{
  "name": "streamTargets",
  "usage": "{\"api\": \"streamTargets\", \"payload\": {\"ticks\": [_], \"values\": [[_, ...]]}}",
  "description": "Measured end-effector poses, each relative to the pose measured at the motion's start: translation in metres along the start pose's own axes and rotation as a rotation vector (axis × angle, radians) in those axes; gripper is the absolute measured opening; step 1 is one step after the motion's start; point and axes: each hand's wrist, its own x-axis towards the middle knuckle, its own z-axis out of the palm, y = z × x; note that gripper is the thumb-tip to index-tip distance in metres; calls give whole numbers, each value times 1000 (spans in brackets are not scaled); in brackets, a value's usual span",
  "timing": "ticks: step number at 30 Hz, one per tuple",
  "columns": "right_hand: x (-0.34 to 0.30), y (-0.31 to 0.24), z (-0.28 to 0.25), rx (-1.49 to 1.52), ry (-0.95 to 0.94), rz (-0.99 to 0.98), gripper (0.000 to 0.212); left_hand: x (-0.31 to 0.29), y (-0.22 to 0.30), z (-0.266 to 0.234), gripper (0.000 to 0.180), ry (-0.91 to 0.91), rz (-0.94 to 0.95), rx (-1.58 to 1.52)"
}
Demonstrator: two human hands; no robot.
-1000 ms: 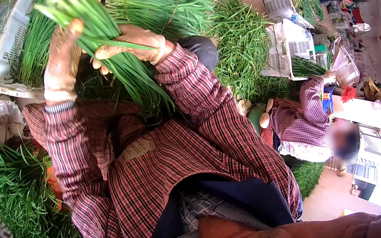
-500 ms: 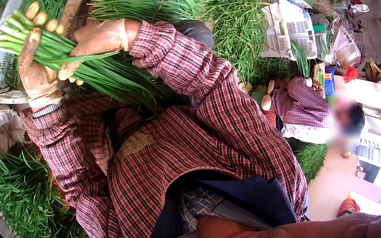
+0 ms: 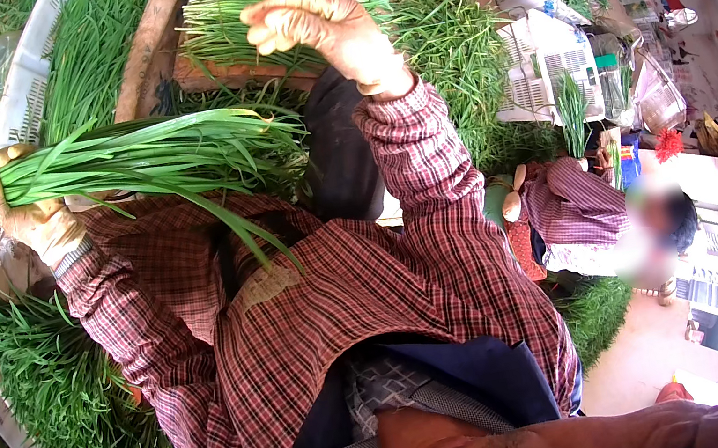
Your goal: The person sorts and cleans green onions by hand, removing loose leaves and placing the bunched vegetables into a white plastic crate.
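At the far left my left hand [image 3: 35, 216], in a pale thin glove, is wrapped round the pale stem end of a bunch of garlic chives [image 3: 138, 154]. Its green leaves fan out to the right, and a few droop over my lap. My right hand [image 3: 327, 32], gloved alike, is raised apart from that bunch with its fingers curled together. Whatever they pinch, if anything, is hidden. Behind this hand lies a bundle of chives [image 3: 224, 14] with its white ends to the left, on a low wooden board [image 3: 206, 74].
A white crate [image 3: 30, 75] of chives stands far left, beside a wooden bar [image 3: 149, 45]. Loose greens [image 3: 445, 58] heap to the right, with white crates [image 3: 541, 65] beyond. Another pile of greens [image 3: 65, 396] sits near left. A person in a checked shirt [image 3: 569, 203] sits at right.
My right hand has let go of the chives and moved right, away from them. The left hand has gone left and lower with the bunch, which now lies more level.
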Motion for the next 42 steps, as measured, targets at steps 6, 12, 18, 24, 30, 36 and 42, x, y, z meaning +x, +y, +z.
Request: {"api": "streamTargets", "payload": {"ticks": [6,12,18,24,30,36,42], "values": [[-9,-4,19,-260,-191,28,24,1,-3,-10,34,3,-59,20],[0,-19,38,-618,-372,175,46,1,-5,-9,35,-28,-41,39],[6,12,48,-992,-420,-153,50,3,-8,-12,35,-55,-35,67],[10,2,60,-862,-400,-12,30,1,-1,-16,27,-66,-30,92],[22,-5,32,-1020,-207,-476,19,-10,-37,40,55,326,25,696],[24,-16,27,-699,-181,-114,15,-4,-51,-23,48,316,50,489],[36,-7,26,-17,-233,-8,11,-15,-64,6,55,254,124,834]]}}
